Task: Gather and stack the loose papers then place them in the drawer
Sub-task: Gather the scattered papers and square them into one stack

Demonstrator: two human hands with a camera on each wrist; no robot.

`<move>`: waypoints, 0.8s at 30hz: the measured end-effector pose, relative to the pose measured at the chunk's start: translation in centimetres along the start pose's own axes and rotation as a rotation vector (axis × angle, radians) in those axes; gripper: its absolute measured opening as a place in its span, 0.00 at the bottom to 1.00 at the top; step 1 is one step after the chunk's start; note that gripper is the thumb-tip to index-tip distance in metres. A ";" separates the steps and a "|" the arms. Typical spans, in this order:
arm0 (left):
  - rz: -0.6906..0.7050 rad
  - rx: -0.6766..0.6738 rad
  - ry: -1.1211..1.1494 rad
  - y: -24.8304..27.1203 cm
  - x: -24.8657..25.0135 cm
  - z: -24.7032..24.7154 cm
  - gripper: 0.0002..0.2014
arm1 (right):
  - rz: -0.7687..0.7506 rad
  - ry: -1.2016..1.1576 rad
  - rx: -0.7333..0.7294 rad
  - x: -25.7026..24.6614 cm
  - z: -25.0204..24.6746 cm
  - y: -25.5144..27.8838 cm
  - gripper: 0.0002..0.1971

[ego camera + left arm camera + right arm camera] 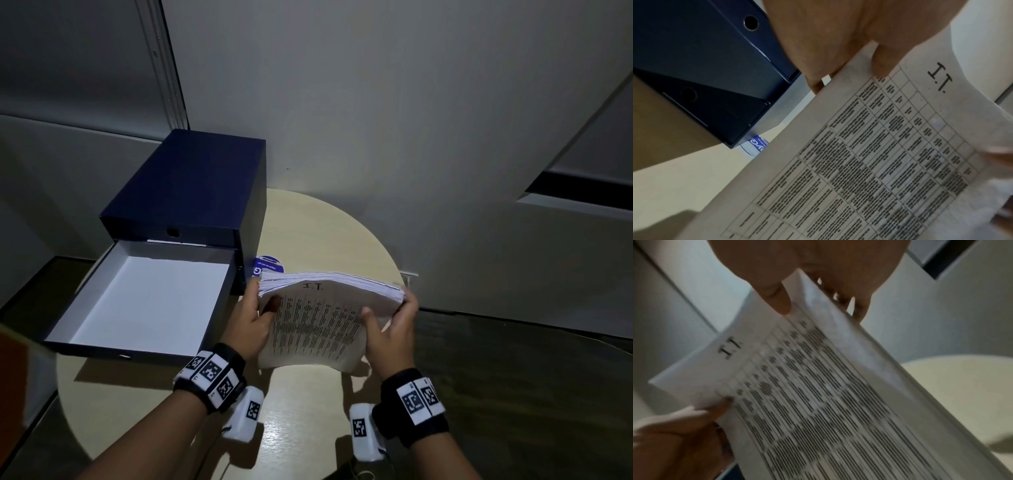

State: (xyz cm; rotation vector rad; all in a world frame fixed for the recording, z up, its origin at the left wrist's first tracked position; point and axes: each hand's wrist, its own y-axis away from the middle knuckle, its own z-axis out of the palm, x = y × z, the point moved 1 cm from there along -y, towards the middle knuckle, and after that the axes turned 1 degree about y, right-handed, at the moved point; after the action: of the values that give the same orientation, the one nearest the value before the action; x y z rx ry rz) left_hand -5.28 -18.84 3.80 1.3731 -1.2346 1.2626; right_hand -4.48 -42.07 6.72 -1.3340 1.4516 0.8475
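Both hands grip one stack of papers [322, 318] above the table [308, 226], tilted with its far edge raised: our left hand [255, 317] clasps its left side, our right hand [390, 329] its right side. Its long axis runs away from us. We judge the pulled-out drawer [144, 294] lies directly left, at the table's left edge, nearer our left hand.

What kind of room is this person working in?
Probably an office or a study corner. A thick stack of printed papers is held over a small round table, beside a dark blue drawer box with its lower drawer pulled open. Plain pale walls stand behind.
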 end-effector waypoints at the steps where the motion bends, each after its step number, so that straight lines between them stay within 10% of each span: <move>1: -0.003 0.001 0.001 -0.1 -0.1 -0.1 0.19 | -0.145 0.054 0.086 -1.5 0.0 -0.1 0.32; 4: -0.002 0.007 0.010 -0.2 -0.5 -0.3 0.21 | -0.613 0.315 0.134 -7.0 1.2 0.5 0.36; 7: 0.033 0.038 -0.013 -0.3 -0.7 -0.4 0.26 | -0.818 0.613 -0.162 -10.3 4.5 2.4 0.42; 11: 0.007 0.041 -0.028 -0.5 -0.7 -0.5 0.30 | -0.825 0.994 -0.514 -8.3 7.1 2.5 0.44; 21: 0.090 0.017 -0.016 -0.9 -1.1 -0.3 0.22 | -0.683 0.958 -0.340 -7.7 4.9 0.9 0.39; 24: 0.119 -0.055 -0.028 -0.5 0.5 0.6 0.25 | -0.624 1.072 -0.409 -9.4 4.4 -0.7 0.21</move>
State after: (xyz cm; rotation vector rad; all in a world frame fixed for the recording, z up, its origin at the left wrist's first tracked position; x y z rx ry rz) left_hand -4.74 -19.44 4.23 1.2982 -1.3775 1.2850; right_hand -3.47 -35.04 14.39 -2.6033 1.4530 -0.0674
